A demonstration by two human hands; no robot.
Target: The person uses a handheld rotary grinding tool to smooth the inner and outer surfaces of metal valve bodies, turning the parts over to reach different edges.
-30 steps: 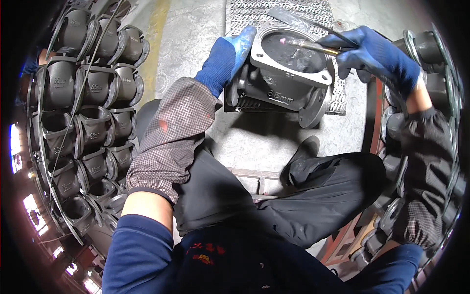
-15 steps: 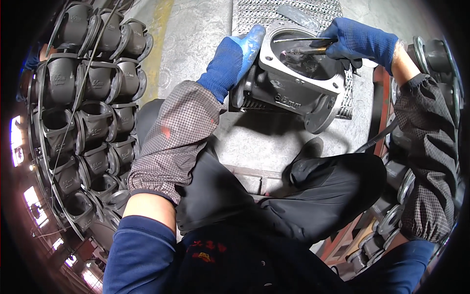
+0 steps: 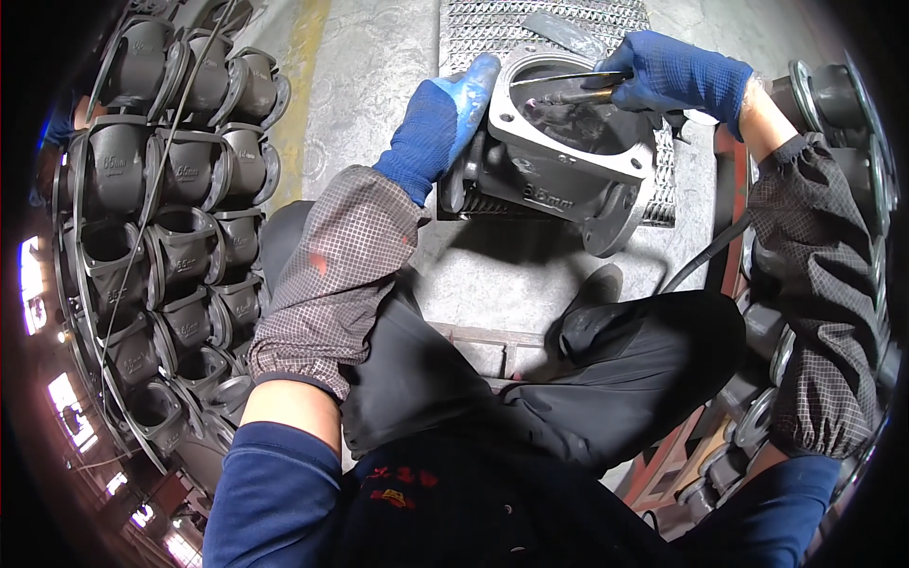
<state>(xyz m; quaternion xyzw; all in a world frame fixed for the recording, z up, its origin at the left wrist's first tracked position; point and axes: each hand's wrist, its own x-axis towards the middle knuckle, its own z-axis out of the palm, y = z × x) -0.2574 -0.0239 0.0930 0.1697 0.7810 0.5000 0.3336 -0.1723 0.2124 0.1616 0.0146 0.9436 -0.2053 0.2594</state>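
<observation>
A dark grey cast metal valve body with a square open top and round flanges rests on a metal mesh grate in front of me. My left hand, in a blue glove, grips its left side. My right hand, also gloved in blue, holds a slim rod-shaped grinding tool whose small pinkish tip sits inside the casting's opening. A black hose runs from the right, under my right forearm.
Several similar grey castings are stacked in rows on the left. More flanged castings stand at the right beside a red frame. My knees and a black shoe lie below the grate, over concrete floor.
My right hand has moved left and down, bringing the tool tip from the rim into the casting's opening. The casting has tilted slightly in my left hand.
</observation>
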